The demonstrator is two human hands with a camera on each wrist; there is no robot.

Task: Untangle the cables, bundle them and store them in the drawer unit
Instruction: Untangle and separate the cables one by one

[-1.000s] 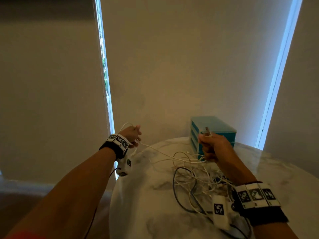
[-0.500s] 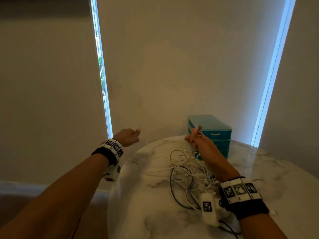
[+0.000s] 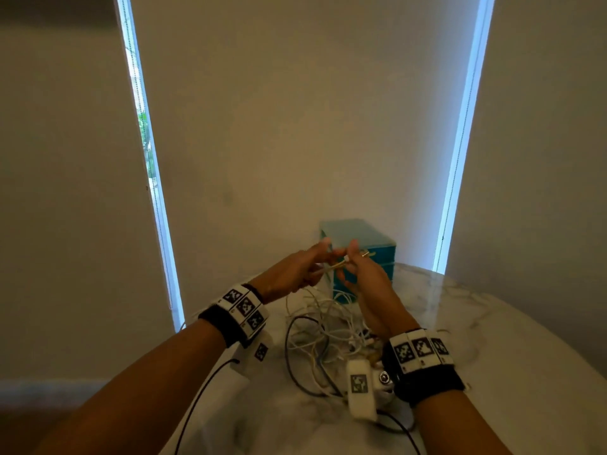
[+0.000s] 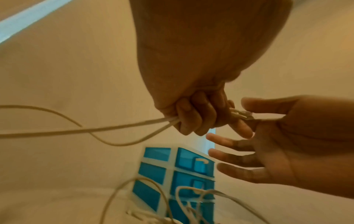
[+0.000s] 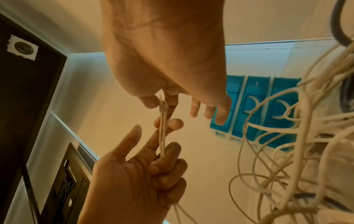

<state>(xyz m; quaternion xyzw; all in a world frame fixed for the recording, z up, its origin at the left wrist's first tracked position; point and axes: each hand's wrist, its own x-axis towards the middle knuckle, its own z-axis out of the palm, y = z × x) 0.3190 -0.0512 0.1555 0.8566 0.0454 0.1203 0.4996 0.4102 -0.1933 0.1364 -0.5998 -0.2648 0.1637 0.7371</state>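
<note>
Above the round marble table, in front of the teal drawer unit, the two hands meet with a doubled white cable stretched between them. The left hand has its lower fingers curled tight round both strands, which leave the fist side by side and trail off in loose curves; in the right wrist view its thumb and forefinger stand straighter alongside the strands. The right hand pinches the cable's connector end between thumb and forefinger, while its other three fingers are spread out straight and touch nothing. Below the hands, on the tabletop just in front of the drawer unit, lies the pile of tangled cables: mostly white strands looped over one another, with a black cable curving round the pile's left side. Several white loops reach up against the drawer fronts. The drawer unit stands at the far edge of the table near the wall, its drawers closed as far as the wrist views show. Both wrists wear black bands with square printed markers.
</note>
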